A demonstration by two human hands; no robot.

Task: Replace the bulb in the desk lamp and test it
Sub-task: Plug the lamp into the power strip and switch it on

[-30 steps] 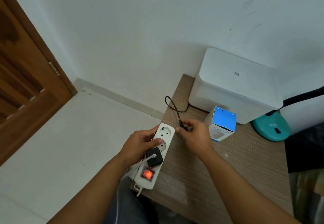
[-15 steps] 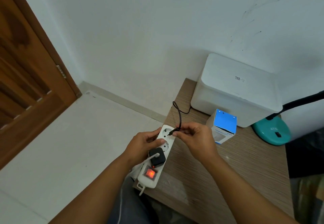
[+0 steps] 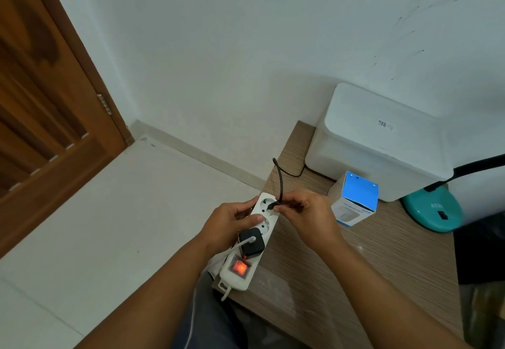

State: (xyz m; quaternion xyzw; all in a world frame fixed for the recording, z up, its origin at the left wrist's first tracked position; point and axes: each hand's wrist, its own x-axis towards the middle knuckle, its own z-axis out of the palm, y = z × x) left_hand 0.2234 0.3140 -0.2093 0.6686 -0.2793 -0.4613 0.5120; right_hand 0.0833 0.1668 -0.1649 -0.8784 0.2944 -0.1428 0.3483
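While left hand (image 3: 229, 220) steadies power strip (image 3: 252, 242) at table edge (image 3: 273, 310), right hand (image 3: 306, 212) pinches plug (image 3: 272, 206)

Soft even indoor light, faint shadows, wide-angle bending at edges, slight blur, glowing red switch (image 3: 240, 267)

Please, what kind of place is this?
Probably a room in a home: a wooden door, a tiled floor, and a small wooden table in the corner with a desk lamp base.
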